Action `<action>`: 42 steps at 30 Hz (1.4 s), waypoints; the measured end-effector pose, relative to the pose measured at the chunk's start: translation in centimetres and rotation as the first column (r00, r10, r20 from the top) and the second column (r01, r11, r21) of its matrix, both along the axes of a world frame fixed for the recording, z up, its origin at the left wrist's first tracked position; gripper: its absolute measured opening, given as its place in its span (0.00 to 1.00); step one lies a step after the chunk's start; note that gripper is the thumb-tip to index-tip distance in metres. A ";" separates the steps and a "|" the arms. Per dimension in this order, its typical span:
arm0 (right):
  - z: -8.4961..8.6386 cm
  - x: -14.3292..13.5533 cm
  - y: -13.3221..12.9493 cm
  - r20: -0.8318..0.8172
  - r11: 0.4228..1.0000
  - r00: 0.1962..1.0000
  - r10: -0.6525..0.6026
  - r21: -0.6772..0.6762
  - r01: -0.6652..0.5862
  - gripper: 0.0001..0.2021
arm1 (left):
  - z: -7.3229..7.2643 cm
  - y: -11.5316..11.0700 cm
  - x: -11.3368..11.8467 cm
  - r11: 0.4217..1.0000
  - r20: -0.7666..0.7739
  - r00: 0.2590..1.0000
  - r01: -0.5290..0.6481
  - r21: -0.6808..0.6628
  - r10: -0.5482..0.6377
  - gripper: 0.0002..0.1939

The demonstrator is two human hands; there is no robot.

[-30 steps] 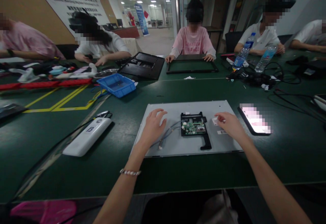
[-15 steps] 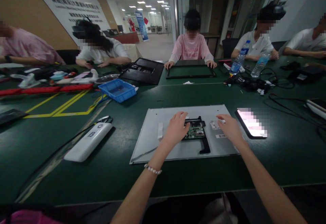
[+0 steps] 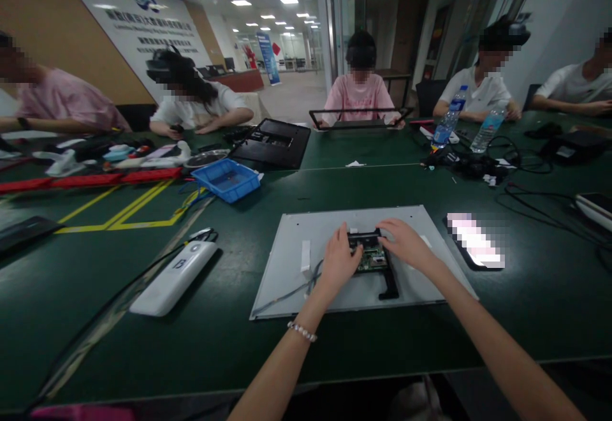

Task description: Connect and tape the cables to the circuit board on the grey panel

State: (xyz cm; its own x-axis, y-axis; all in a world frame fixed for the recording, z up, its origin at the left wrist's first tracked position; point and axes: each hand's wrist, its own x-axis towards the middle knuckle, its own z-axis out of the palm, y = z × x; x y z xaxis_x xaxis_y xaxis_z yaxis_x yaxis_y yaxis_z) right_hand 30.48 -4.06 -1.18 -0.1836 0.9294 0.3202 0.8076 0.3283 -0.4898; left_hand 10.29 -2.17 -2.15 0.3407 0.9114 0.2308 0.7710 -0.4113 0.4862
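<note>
In front of me a flat grey metal panel (image 3: 282,242), like the back of a display, lies on the table. On it sits a green circuit board (image 3: 371,260) in a black plastic bracket (image 3: 391,284). My left hand (image 3: 340,258) grips the bracket's left side, thumb over the board. My right hand (image 3: 401,241) is closed on the bracket's upper right corner, its fingertips partly hidden. A thin grey cable (image 3: 287,295) runs across the panel and under my left hand.
A white power bank (image 3: 176,274) with a cable lies left, a phone (image 3: 475,242) right. Ahead are a blue basket (image 3: 227,182), a black casing (image 3: 272,143) and water bottles (image 3: 488,126). Across the table a person holds a black frame (image 3: 361,111); others sit at both sides.
My right hand has moved left from the panel's right part onto the bracket. My left hand stays at the bracket's left side. The person opposite has tilted the black frame up.
</note>
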 end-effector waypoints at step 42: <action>-1.9 2.6 1.2 0.261 0.980 0.945 -0.198 0.060 0.189 0.09 | 0.9 -0.7 0.0 0.998 0.137 0.991 -0.009 0.058 0.001 0.26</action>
